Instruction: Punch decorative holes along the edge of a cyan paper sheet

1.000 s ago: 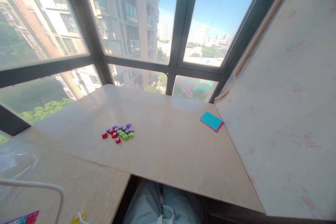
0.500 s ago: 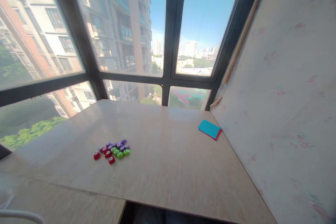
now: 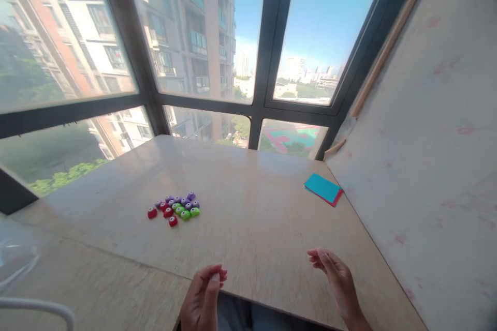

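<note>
The left hand [image 3: 204, 295] and right hand [image 3: 336, 275] have curled, closed fingers. Dotted toy pieces [image 3: 179, 210], stacked cards [image 3: 322, 187] and clear plastic [image 3: 17, 257] lie on the surface [image 3: 248, 217].

In front of you, the table [image 3: 252, 201] runs back to the windows [image 3: 209, 57] and meets the wall [image 3: 435, 139] along its right side. A cluster of pieces [image 3: 179, 210] lies on it left of centre, beyond your left hand [image 3: 202, 296], which is over the near edge. On the right, stacked cards [image 3: 322, 187] lie beside the wall, beyond your right hand [image 3: 336, 276]. At your near left, a cable [image 3: 37, 304] crosses before some plastic [image 3: 17, 258].
</note>
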### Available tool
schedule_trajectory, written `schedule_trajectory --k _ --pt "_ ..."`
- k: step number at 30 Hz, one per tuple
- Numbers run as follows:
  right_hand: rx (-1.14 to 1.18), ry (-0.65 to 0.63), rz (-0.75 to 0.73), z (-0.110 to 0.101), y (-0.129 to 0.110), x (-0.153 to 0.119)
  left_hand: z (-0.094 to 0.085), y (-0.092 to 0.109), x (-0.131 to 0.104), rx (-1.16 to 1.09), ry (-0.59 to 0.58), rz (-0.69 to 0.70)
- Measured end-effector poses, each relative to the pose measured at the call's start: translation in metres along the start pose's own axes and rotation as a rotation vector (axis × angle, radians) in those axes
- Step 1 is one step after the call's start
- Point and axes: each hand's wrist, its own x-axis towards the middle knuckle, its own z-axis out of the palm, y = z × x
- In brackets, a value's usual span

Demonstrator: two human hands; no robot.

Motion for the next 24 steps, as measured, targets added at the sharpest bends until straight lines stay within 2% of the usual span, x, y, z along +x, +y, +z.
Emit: schedule_trajectory --k 2,6,11,16,20,24 --pt "0.025 -0.001 0.073 0.004 0.01 0.005 0.001 -0.011 0.035 0.087 -0.015 0.057" --pt "0.015 -0.085 0.161 0.006 0.016 0.014 -0.004 -0.03 0.096 0.338 0.11 0.154" --pt "0.012 -0.196 0.201 -0.007 0.017 0.028 -0.001 -0.058 0.146 0.585 0.214 0.318" --pt "0.071 -0.228 0.243 -0.014 0.02 0.04 0.006 -0.077 0.168 0.718 0.166 0.3" --pt "0.087 -0.244 0.227 -0.015 0.03 0.04 0.017 -0.075 0.172 0.801 0.136 0.224" --pt "0.062 -0.219 0.138 -0.016 0.041 0.034 0.03 -0.07 0.17 0.915 0.155 0.185"
